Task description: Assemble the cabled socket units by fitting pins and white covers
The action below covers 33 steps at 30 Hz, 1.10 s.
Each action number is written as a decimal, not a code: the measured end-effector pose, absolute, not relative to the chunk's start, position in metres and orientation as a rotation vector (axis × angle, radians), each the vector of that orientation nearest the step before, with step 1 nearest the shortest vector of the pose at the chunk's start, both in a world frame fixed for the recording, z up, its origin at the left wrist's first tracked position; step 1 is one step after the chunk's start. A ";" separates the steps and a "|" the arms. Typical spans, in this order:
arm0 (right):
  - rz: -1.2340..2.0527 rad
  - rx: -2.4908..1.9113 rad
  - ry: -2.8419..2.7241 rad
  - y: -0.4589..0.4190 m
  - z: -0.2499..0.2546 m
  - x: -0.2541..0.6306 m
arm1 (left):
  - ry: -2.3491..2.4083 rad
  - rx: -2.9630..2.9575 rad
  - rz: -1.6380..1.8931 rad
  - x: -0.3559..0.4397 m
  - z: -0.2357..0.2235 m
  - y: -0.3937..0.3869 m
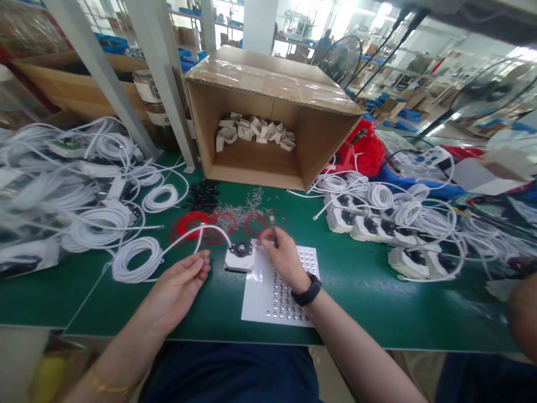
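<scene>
Apparently has the white box (239, 259) lying dark side up on the worktop (205, 319), centrally, for ready reach from either side. Grasps a slim tool (273, 226) nearly upright in the right hand (283, 254), perhaps to save setting it down. Pinches something tiny (205, 258), too small to identify, in the left hand (182, 282). Has small metal pieces (239, 216) heaped beyond the box, likely for easy picking.
</scene>
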State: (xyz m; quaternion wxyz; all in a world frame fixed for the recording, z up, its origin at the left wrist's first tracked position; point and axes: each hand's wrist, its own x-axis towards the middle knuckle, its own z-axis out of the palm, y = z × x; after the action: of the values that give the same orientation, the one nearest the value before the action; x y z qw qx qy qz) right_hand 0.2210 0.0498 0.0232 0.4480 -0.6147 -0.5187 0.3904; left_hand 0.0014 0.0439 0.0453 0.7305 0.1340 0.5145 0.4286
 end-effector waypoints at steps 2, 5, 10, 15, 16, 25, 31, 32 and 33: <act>0.929 -1.544 -1.279 0.050 0.022 0.220 | 1.127 0.302 0.967 0.002 0.040 0.046; 0.986 -1.540 -1.230 0.049 0.021 0.217 | 1.177 0.562 1.016 0.004 0.031 0.056; 0.930 -1.596 -1.251 0.049 0.023 0.213 | 1.266 1.079 1.001 0.013 0.017 0.078; 0.858 -1.674 -1.384 0.047 0.024 0.213 | 1.280 1.303 0.830 0.023 0.016 0.095; 0.839 -1.681 -1.426 0.046 0.024 0.214 | 1.281 1.342 0.801 0.024 0.017 0.097; 0.518 -1.579 -1.877 0.031 0.019 0.215 | 1.275 1.598 0.785 0.028 0.017 0.090; 0.655 -1.603 -1.872 0.041 0.028 0.224 | 1.167 2.094 0.921 0.018 0.009 0.079; 0.666 -1.636 -1.902 0.047 0.030 0.227 | 1.123 2.220 0.943 0.016 0.007 0.080; 0.653 -1.682 -1.930 0.054 0.033 0.230 | 1.081 2.326 0.961 0.014 0.005 0.080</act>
State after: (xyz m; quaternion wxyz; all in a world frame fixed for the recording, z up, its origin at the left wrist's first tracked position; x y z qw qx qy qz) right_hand 0.2297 0.0541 0.0328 0.2472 -0.6168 -0.7079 0.2396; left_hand 0.0141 0.0804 0.0052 0.2000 0.8321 0.3867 0.3436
